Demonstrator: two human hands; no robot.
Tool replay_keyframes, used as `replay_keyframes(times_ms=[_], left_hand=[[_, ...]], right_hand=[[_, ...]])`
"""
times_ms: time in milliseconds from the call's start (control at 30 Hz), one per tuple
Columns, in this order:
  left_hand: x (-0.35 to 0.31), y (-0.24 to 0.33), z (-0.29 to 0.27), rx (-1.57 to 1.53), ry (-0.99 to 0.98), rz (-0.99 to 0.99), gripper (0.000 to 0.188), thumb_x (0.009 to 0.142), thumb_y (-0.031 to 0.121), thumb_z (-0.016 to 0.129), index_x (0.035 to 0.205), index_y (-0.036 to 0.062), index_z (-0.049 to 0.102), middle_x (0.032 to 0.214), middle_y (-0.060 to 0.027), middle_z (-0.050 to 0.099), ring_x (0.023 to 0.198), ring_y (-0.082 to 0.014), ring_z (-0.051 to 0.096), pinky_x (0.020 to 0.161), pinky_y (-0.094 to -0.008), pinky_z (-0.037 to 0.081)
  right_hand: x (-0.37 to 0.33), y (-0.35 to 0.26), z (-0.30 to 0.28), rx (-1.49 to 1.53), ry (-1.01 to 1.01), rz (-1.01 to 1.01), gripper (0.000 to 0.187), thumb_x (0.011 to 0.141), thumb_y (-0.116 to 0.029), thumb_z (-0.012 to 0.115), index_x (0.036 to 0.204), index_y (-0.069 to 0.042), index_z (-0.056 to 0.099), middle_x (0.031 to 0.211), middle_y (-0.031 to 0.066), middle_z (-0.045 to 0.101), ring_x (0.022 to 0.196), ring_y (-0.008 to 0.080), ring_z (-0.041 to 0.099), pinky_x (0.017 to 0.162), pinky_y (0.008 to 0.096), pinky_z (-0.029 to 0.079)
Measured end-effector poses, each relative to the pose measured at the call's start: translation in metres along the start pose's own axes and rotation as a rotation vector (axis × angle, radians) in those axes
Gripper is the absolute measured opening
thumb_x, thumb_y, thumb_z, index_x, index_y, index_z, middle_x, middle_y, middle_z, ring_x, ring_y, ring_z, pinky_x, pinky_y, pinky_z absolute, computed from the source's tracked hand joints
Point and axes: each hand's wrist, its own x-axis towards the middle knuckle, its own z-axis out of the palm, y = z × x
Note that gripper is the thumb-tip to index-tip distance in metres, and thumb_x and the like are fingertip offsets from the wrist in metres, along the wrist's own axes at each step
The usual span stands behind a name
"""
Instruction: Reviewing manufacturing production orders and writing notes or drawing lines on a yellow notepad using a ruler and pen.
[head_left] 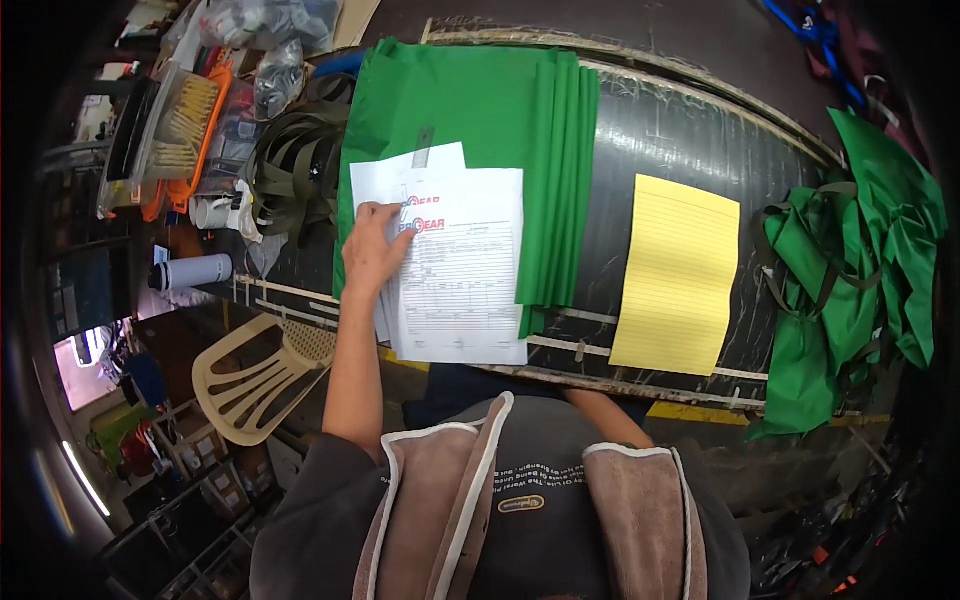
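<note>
My left hand (375, 250) rests on white printed sheets (460, 290), its fingers bent and closed at the left edge near the top. The sheets overlap unevenly and lie on folded green fabric (450, 100), their lower edge reaching the table's near side. A short grey strip (423, 148) shows just above the papers. Of my right arm only the forearm (610, 415) shows at the table edge; the hand itself is out of sight. To the right of the green stack lies a yellow lined sheet (678, 275), slightly wavy.
Green bags with dark handles (830, 290) bunch at the table's right end. Rolled dark webbing (300, 150), an orange-edged clear box (190, 125) and a white mug (210, 212) crowd the left. A beige plastic chair (265, 375) stands at the near left.
</note>
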Motion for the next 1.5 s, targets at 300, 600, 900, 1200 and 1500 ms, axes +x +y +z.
replay_keyframes(times_ms=[300, 600, 900, 1200, 1500], left_hand=[[-0.008, -0.038, 0.018, -0.356, 0.198, 0.026, 0.021, 0.094, 0.009, 0.077, 0.114, 0.0031, 0.074, 0.096, -0.0111, 0.074, 0.088, -0.0271, 0.072, 0.081, -0.0390, 0.058], [-0.010, -0.043, 0.005, -0.378, 0.038, 0.098, 0.022, 0.091, 0.014, 0.085, 0.105, 0.0005, 0.074, 0.095, -0.0052, 0.072, 0.083, -0.0145, 0.063, 0.079, -0.0316, 0.053], [-0.050, -0.003, -0.068, -0.853, 0.169, 0.256, 0.017, 0.100, 0.014, 0.083, 0.109, 0.0024, 0.074, 0.094, 0.0054, 0.069, 0.082, -0.0029, 0.058, 0.073, -0.0213, 0.046], [-0.163, 0.063, -0.219, -0.680, 0.676, 0.656, 0.014, 0.103, 0.006, 0.079, 0.116, 0.0025, 0.074, 0.105, 0.0020, 0.070, 0.091, -0.0050, 0.061, 0.085, -0.0204, 0.047], [-0.106, 0.126, -0.266, -0.962, 0.611, 0.942, 0.033, 0.108, 0.015, 0.075, 0.138, 0.0039, 0.071, 0.118, -0.0054, 0.079, 0.101, -0.0098, 0.071, 0.088, -0.0232, 0.054]], right_hand=[[-0.028, 0.026, 0.000, -0.102, 0.396, -0.007, 0.046, 0.098, -0.026, 0.064, 0.141, -0.011, 0.074, 0.141, 0.0198, 0.074, 0.129, 0.0390, 0.072, 0.110, 0.0541, 0.056], [-0.069, 0.014, 0.017, -0.195, 0.763, 0.006, 0.045, 0.095, -0.024, 0.068, 0.137, -0.010, 0.076, 0.138, 0.0197, 0.075, 0.125, 0.0395, 0.074, 0.108, 0.0540, 0.058], [-0.166, -0.029, -0.054, 0.215, 0.240, 0.133, 0.043, 0.098, -0.019, 0.061, 0.139, -0.011, 0.075, 0.133, 0.0199, 0.077, 0.116, 0.0424, 0.075, 0.105, 0.0513, 0.059], [-0.189, -0.049, -0.159, 0.689, 0.881, -0.235, 0.052, 0.095, -0.003, 0.071, 0.146, -0.006, 0.067, 0.123, 0.0058, 0.069, 0.093, 0.0145, 0.060, 0.082, 0.0299, 0.050], [-0.166, -0.114, -0.227, 0.937, 1.231, -0.598, 0.059, 0.094, -0.022, 0.087, 0.143, 0.003, 0.064, 0.126, 0.0105, 0.074, 0.108, 0.0171, 0.069, 0.098, 0.0358, 0.055]])
